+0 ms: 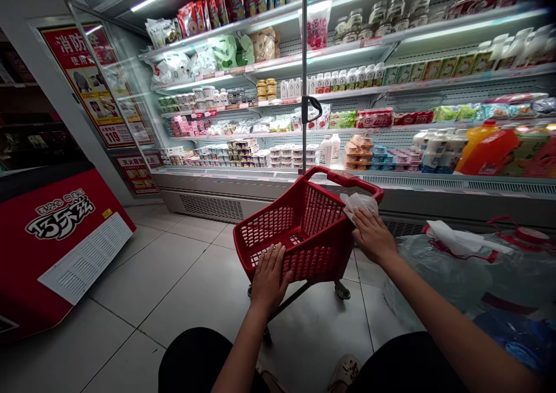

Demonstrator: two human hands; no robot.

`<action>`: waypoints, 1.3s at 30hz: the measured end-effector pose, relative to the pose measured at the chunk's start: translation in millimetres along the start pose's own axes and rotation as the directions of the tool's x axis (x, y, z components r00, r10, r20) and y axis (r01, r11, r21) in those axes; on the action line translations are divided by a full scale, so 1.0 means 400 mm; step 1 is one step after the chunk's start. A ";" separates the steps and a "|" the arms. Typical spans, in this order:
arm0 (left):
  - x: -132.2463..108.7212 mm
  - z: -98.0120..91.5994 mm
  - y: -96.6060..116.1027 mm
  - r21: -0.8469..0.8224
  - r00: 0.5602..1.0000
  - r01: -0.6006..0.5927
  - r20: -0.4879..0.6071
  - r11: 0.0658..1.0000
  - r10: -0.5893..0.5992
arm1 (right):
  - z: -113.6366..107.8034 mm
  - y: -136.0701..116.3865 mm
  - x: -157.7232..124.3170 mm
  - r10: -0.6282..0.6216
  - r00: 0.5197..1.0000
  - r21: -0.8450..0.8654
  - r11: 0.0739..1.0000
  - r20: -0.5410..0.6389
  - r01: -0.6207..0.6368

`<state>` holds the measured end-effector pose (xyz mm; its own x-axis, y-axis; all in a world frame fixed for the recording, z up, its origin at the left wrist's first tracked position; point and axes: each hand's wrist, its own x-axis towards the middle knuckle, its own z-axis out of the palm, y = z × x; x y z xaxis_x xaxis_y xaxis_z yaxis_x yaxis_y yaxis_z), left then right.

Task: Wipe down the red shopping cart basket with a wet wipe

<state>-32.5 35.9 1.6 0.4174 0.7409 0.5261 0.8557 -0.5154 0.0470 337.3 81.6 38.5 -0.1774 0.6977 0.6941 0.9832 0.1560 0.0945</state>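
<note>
A small red shopping cart [321,263] with a perforated plastic basket stands on the floor in front of me. My left hand [270,277] grips its near rim at the left, with the fingers over the edge and the thumb on the outer side. Pressed under the fingers of my right hand [371,234] is a crumpled white wipe [362,204], against the cart's top corner just below the handle [347,179]. Part of the wipe sticks out beyond my fingertips. The basket's visible inside holds nothing.
Behind the cart runs a lit refrigerated display [269,176] with several shelves of packaged goods. Large clear water bottles [438,271] stand close on the right, a white wipe packet or cloth [460,239] on top. A red freezer [82,225] is at left.
</note>
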 end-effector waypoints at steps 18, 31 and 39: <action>-0.016 -0.013 0.019 -0.021 1.000 -0.002 -0.027 1.000 0.001 | 0.021 -0.001 0.034 -0.052 0.998 -0.028 0.998 0.017 0.053; -0.036 -0.025 0.022 0.033 0.998 -0.024 -0.050 0.999 0.025 | 0.039 -0.139 0.008 -0.290 0.956 0.148 0.948 0.038 0.282; -0.032 0.002 0.083 0.052 0.996 0.032 -0.089 0.998 -0.027 | 0.058 -0.192 0.015 -0.085 0.996 0.119 0.989 0.017 0.082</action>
<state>-9.2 9.8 -4.2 0.3649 0.7133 0.5983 0.8833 -0.4683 0.0197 259.7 90.1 18.7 -0.2608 0.6937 0.6714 0.9533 0.2948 0.0656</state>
